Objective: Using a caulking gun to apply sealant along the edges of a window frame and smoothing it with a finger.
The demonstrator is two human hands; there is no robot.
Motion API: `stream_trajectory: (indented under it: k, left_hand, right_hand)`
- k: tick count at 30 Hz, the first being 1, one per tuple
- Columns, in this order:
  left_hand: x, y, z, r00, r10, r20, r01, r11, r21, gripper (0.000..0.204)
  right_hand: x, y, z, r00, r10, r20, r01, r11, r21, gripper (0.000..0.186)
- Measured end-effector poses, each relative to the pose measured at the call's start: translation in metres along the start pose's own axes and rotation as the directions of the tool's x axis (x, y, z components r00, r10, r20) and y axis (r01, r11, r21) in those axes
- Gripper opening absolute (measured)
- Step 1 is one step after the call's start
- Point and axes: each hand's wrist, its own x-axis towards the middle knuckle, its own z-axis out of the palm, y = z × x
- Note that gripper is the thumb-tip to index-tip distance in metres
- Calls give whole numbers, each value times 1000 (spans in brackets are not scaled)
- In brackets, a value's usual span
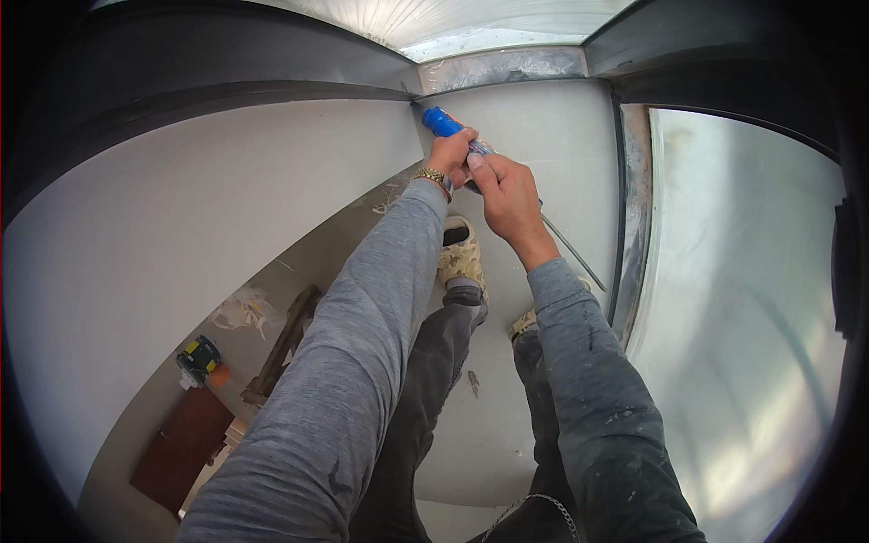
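Observation:
A caulking gun [442, 122] with a blue front end slants across the upper middle of the head view. Its blue end points up and left, close to where the dark frame meets the pale wall panel. My left hand [450, 156], below a gold-coloured watch band, is wrapped round the barrel just behind the blue part. Farther back, my right hand [512, 199] is closed round the gun, thumb on top. Behind that hand a thin metal rod [575, 249] sticks out down to the right. My fingers hide the trigger, and the nozzle tip cannot be made out.
A white panel [226, 181] fills the left, under a dark frame [226, 54]. To the right stands a framed glass pane [742, 317]. My feet wear camouflage clogs [463, 258]. Lower left are white scraps [243, 309], a green-and-black object [199, 360] and a brown board [181, 448].

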Motion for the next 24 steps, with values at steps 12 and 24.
stream_trajectory:
  k: [12, 24]
  left_hand:
    - [24, 4, -9, 994, -94, 60, 93, 996, 15, 28]
    - [19, 2, -7, 998, -56, 17, 56, 998, -18, 27]
  right_hand:
    - [-2, 15, 7, 997, -27, -79, 34, 996, 82, 42]
    - [-3, 21, 2, 998, -41, -56, 46, 995, 88, 40]
